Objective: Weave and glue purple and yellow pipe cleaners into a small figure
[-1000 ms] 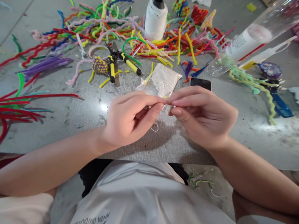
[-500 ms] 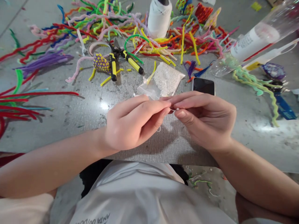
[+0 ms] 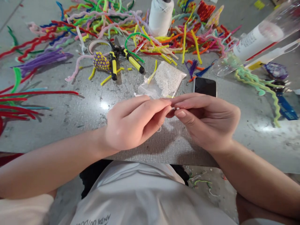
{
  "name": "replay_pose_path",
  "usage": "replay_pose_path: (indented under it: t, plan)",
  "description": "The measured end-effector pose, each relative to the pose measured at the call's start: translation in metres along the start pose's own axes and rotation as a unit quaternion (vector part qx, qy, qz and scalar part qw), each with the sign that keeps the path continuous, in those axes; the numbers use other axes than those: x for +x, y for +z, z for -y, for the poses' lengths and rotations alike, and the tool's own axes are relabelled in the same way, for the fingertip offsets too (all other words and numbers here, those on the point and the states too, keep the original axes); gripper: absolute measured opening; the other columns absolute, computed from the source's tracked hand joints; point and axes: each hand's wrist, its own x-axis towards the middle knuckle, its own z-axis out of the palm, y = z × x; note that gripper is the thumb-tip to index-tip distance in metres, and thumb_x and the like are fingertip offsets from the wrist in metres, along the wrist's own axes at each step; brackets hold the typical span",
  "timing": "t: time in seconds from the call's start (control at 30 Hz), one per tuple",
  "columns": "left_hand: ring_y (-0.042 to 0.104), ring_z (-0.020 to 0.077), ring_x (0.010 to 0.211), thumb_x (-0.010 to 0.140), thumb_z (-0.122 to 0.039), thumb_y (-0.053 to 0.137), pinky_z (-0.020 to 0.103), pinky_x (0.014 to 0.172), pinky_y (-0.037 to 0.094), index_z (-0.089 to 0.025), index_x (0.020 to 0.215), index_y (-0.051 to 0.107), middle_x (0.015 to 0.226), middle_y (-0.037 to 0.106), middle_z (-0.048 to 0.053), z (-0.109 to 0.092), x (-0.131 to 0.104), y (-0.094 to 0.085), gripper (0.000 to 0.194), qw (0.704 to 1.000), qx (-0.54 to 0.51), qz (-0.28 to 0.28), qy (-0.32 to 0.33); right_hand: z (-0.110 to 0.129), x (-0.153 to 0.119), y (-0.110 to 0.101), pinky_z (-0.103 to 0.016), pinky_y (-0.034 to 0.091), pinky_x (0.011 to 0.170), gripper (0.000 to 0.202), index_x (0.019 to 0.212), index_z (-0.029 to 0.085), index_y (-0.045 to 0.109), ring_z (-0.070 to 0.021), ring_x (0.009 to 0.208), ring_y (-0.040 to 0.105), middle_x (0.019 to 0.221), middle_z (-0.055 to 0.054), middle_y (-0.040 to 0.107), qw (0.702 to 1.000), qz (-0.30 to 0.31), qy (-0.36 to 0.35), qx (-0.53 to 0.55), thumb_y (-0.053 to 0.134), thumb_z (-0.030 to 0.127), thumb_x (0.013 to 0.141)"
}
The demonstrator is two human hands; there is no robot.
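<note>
My left hand (image 3: 137, 120) is closed, its thumb and index finger pinching a thin white thread (image 3: 173, 108). A loop of that thread hangs below the fingers. Close against it, my right hand (image 3: 208, 120) pinches a tiny pearly bead (image 3: 177, 108) between thumb and index finger. The thread's end points at the bead; whether it passes through the hole is too small to tell. Just beyond the hands lies a clear plastic bag (image 3: 167, 78) full of small white beads.
Behind are yellow-handled pliers (image 3: 134, 62), a purple-and-yellow woven piece (image 3: 101, 61), a white thread spool (image 3: 161, 18) and heaped colourful pipe cleaners (image 3: 112, 22). A phone (image 3: 205, 86) lies beyond my right hand. At the right is a clear bottle (image 3: 260, 37); red pipe cleaners (image 3: 47, 93) lie left.
The visible gap of thread between my left fingertips and the bead has shortened slightly. My right hand has shifted a touch to the right; both pinches stay closed.
</note>
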Motion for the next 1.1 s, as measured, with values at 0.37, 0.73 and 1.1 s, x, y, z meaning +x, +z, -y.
replay_pose_path:
  t: [0.37, 0.73, 1.1]
  plan:
    - [0.070, 0.0170, 0.074, 0.106, -0.029, 0.064, 0.031, 0.073, 0.065, -0.026, 0.102, 0.080, 0.074, 0.067, 0.003, 0.000, -0.001, -0.004, 0.016, 0.997, -0.054, 0.023, -0.053, 0.005, -0.008, 0.000, -0.034, 0.072, 0.091, 0.039, 0.113, 0.031, 0.087, -0.0175, 0.083, 0.083, 0.112, -0.002, 0.087, 0.996, -0.016, -0.020, -0.081, 0.089, 0.006, 0.083]
    - [0.070, 0.0142, 0.068, 0.103, -0.016, 0.065, 0.027, 0.065, 0.062, -0.025, 0.103, 0.081, 0.081, 0.074, 0.003, -0.002, 0.001, -0.005, 0.018, 0.999, 0.012, 0.013, 0.037, 0.014, -0.009, 0.003, -0.039, 0.075, 0.088, 0.021, 0.106, 0.031, 0.086, -0.0211, 0.087, 0.084, 0.110, -0.003, 0.087, 0.993, -0.021, 0.010, -0.119, 0.087, 0.016, 0.091]
    - [0.068, 0.0134, 0.066, 0.102, -0.018, 0.067, 0.026, 0.064, 0.061, -0.026, 0.100, 0.081, 0.075, 0.068, 0.001, -0.001, 0.002, -0.004, 0.017, 0.999, 0.005, 0.021, 0.029, 0.013, -0.006, 0.002, -0.036, 0.074, 0.086, 0.024, 0.107, 0.033, 0.087, -0.0212, 0.087, 0.084, 0.106, -0.002, 0.087, 0.992, -0.013, -0.001, -0.127, 0.091, 0.019, 0.088]
